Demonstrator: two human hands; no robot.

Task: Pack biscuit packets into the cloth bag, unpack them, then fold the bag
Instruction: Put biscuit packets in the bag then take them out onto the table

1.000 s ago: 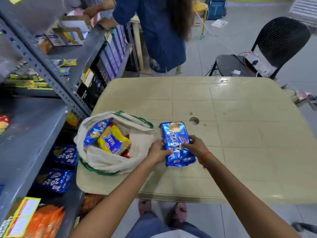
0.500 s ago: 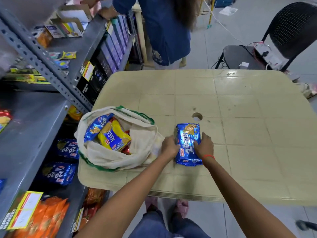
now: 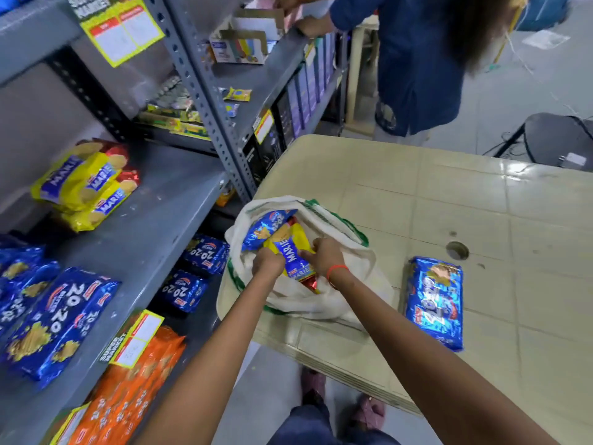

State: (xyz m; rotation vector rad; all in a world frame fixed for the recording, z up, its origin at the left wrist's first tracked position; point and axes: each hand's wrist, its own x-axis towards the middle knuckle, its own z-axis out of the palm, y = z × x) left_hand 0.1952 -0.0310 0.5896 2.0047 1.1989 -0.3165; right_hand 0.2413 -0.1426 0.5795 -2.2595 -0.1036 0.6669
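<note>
Item: yellow Marie packet, centre frame, inside the mouth of the cloth bag at the tabletop corner.

Hands: left hand and right hand both in the bag, fingers closed on the Marie packet from either side.

Step, as I judge it: unpacking. Lift the packet straight up so the bag rim does not snag.

Already out: blue 20-20 packet, lower right.

Unclear: another blue packet and something red beneath; bag depth hidden.
</note>
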